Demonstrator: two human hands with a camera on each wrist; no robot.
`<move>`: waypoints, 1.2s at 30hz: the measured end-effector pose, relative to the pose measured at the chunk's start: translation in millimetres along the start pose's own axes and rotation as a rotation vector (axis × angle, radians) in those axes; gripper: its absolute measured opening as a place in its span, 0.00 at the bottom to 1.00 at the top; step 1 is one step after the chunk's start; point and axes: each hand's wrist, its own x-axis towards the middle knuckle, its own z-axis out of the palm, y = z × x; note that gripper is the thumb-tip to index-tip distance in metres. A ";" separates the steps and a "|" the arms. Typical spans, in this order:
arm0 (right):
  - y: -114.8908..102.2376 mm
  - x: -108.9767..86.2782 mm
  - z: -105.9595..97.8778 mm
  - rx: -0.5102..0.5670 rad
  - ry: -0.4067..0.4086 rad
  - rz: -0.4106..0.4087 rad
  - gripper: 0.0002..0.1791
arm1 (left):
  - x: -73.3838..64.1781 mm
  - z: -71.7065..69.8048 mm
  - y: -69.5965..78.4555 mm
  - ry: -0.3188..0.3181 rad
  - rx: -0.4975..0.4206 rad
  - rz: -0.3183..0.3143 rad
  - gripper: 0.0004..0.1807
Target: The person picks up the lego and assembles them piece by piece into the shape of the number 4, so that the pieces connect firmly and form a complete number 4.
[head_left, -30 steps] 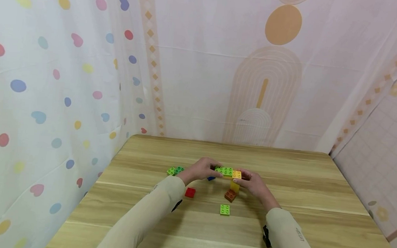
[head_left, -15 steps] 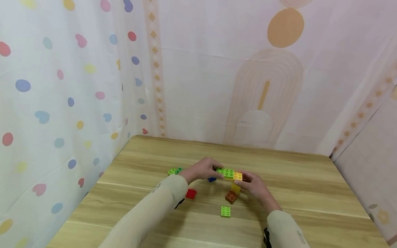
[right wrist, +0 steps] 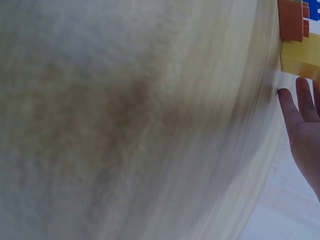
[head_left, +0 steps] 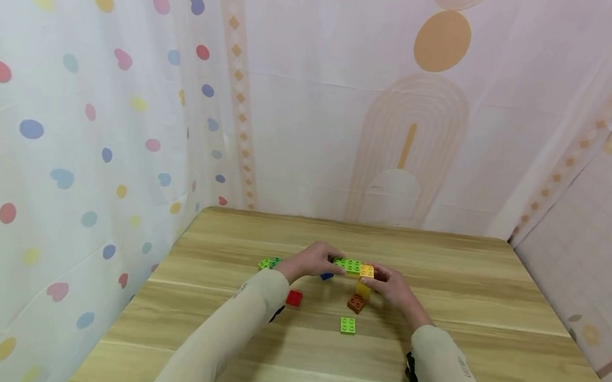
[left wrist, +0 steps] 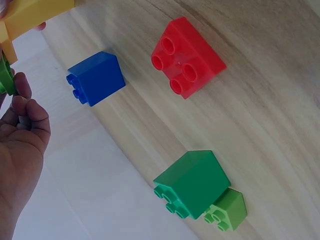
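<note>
My left hand (head_left: 318,260) grips the left end of a long lime-green building brick (head_left: 348,266) between thumb and fingers. At that brick's right end sits a yellow-orange brick (head_left: 366,271), pinched by my right hand (head_left: 392,283) from the right. Below it stands a yellow brick (head_left: 363,289), which in the right wrist view shows as a tall yellow block (right wrist: 302,55) above the fingertips. A yellow underside (left wrist: 37,15) shows under the lime-green piece in the left wrist view. Just in front lies a brown brick (head_left: 356,303). A blue brick (left wrist: 97,79) lies below my left hand.
On the wooden table (head_left: 487,319) a red brick (head_left: 294,298) lies left of centre. A small lime-green brick (head_left: 347,325) is nearest the front. Behind the left forearm, a dark green brick (left wrist: 195,182) and a light green brick (left wrist: 230,209) lie together. Patterned curtains (head_left: 310,127) surround the table.
</note>
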 end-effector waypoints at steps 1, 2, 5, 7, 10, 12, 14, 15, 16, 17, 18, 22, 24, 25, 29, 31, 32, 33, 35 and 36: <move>0.1 -0.1 0.4 -0.009 0.001 -0.007 0.31 | -0.1 -0.2 0.0 0.000 0.004 0.001 0.27; 0.0 -0.4 0.8 -0.008 0.002 -0.006 0.31 | -0.4 -0.3 0.2 0.001 0.011 0.001 0.27; -1.5 -1.3 1.9 -0.005 0.003 -0.001 0.30 | 0.2 -0.4 -0.6 0.000 0.035 0.005 0.27; -3.0 -2.4 1.5 -0.018 -0.004 -0.006 0.29 | 1.1 -0.5 -1.0 -0.006 0.047 0.009 0.27; -6.7 -2.2 0.0 -0.024 -0.017 -0.006 0.30 | 2.2 -0.9 -0.7 -0.011 0.060 0.015 0.27; -9.8 -2.0 -0.9 -0.034 -0.024 -0.008 0.33 | 2.6 -1.0 -0.7 -0.014 0.066 0.020 0.27; -13.1 -1.0 -1.3 -0.036 -0.030 -0.008 0.36 | 2.4 -1.3 -0.2 -0.016 0.069 0.022 0.26; -14.8 -0.7 -1.4 -0.042 -0.031 -0.008 0.37 | 2.5 -1.3 0.0 -0.018 0.069 0.022 0.26; -16.5 -0.3 -1.0 -0.046 -0.034 -0.011 0.37 | 2.3 -1.6 0.1 -0.019 0.069 0.024 0.26; -18.4 -0.1 -0.6 -0.050 -0.040 -0.018 0.38 | 2.2 -1.8 0.1 -0.019 0.070 0.025 0.26; -20.1 0.3 -0.1 -0.054 -0.043 -0.019 0.37 | 2.1 -2.0 0.2 -0.020 0.071 0.026 0.26; -25.2 1.4 2.9 -0.084 -0.048 -0.039 0.34 | 1.8 -2.1 1.2 -0.022 0.073 0.027 0.25; -26.1 1.6 4.5 -0.092 -0.046 -0.039 0.32 | 2.0 -1.9 1.9 -0.026 0.069 0.027 0.24; -26.0 1.3 5.1 -0.091 -0.047 -0.039 0.31 | 2.0 -1.8 2.1 -0.029 0.068 0.026 0.24; -23.9 0.5 7.6 -0.066 -0.043 -0.046 0.29 | 2.2 -2.5 2.4 -0.031 0.066 0.033 0.25; -22.3 0.8 8.7 -0.049 -0.042 -0.064 0.28 | 2.1 -2.7 1.9 -0.024 0.070 0.038 0.26; -21.5 1.3 9.4 -0.041 -0.043 -0.072 0.28 | 2.0 -2.7 1.3 -0.019 0.073 0.044 0.26; -20.8 1.7 10.1 -0.031 -0.045 -0.079 0.27 | 2.0 -2.5 0.7 -0.012 0.076 0.049 0.25; -19.0 2.6 11.2 -0.025 -0.049 -0.091 0.27 | 1.9 -1.4 -0.4 -0.002 0.079 0.062 0.25; -18.3 3.0 11.5 -0.025 -0.046 -0.086 0.27 | 1.7 -0.8 -0.8 0.003 0.079 0.068 0.25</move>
